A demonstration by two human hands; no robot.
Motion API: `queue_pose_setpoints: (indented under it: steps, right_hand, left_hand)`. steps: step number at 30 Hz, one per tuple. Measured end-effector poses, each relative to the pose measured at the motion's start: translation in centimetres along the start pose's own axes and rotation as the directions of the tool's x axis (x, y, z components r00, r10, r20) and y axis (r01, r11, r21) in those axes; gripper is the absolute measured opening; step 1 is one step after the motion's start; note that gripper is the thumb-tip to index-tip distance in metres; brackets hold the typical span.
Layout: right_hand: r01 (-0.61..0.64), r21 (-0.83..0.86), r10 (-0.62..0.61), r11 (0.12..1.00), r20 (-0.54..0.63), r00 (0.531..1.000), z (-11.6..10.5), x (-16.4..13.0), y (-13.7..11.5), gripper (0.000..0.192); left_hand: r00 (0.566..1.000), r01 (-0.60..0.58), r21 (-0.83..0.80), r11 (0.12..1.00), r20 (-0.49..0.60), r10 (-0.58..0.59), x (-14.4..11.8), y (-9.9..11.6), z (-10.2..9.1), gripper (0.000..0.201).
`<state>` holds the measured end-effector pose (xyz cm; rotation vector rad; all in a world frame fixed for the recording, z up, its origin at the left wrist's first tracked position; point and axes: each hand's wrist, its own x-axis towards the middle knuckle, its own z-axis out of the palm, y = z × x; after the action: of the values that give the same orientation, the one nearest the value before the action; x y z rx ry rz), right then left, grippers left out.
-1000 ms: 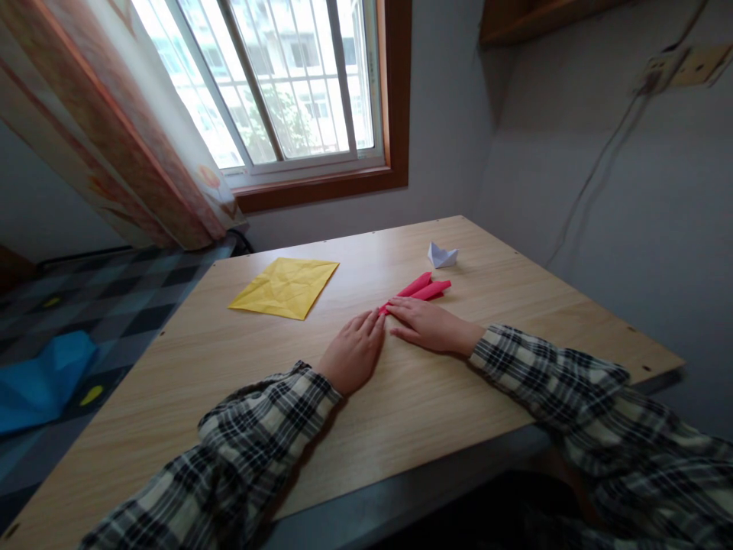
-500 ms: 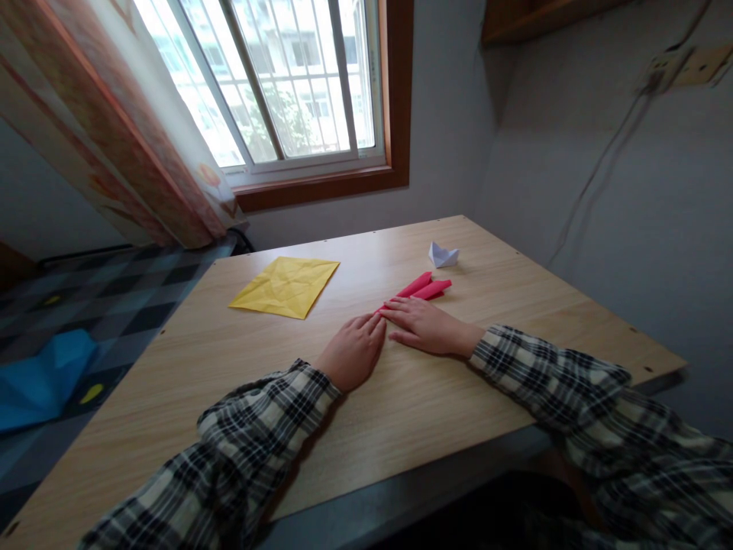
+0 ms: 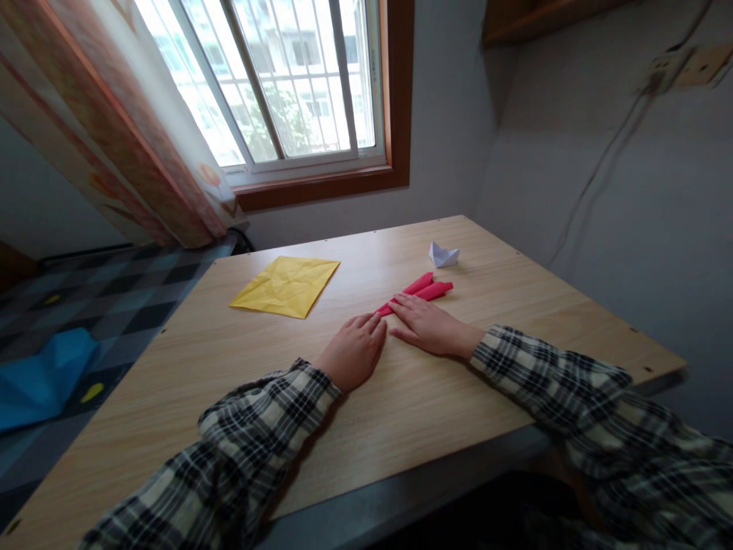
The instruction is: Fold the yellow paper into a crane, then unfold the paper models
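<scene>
The wooden counter (image 3: 229, 382) carries a creased yellow paper sheet (image 3: 285, 286) toward its far left edge. Near the counter's middle lies a folded red paper (image 3: 421, 289), its near end under the right hand (image 3: 428, 327), whose fingers (image 3: 401, 302) lie flat and slightly spread, pressing on it. The left hand (image 3: 353, 354) rests palm down just beside, fingers together, tips near the red paper's end. A small white paper boat (image 3: 443, 254) sits toward the far right corner.

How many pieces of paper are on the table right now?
3. Red folded paper under the right hand, with the left hand at its near end; yellow sheet lying flat to the left; small white folded piece beyond the red one. None appears hidden.
</scene>
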<state>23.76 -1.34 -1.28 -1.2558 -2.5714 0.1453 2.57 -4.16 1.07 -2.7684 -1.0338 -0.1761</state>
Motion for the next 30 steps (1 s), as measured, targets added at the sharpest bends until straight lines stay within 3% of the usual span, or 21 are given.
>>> queue_pose_setpoints:
  steps: [15, 30]
  right_hand:
    - [-0.143, -0.026, 0.144, 0.989, 0.027, 0.989, 0.8, 0.1, 1.2, 0.079]
    - [-0.249, -0.05, 0.248, 0.967, -0.037, 0.968, 0.7, 0.2, 3.0, 0.084]
  left_hand:
    - [1.0, 0.006, -0.018, 1.0, 0.01, -0.006, 0.0, 0.0, -0.2, 0.034]
    - [1.0, 0.011, -0.029, 1.0, 0.005, -0.011, 0.0, 0.1, -0.5, 0.031]
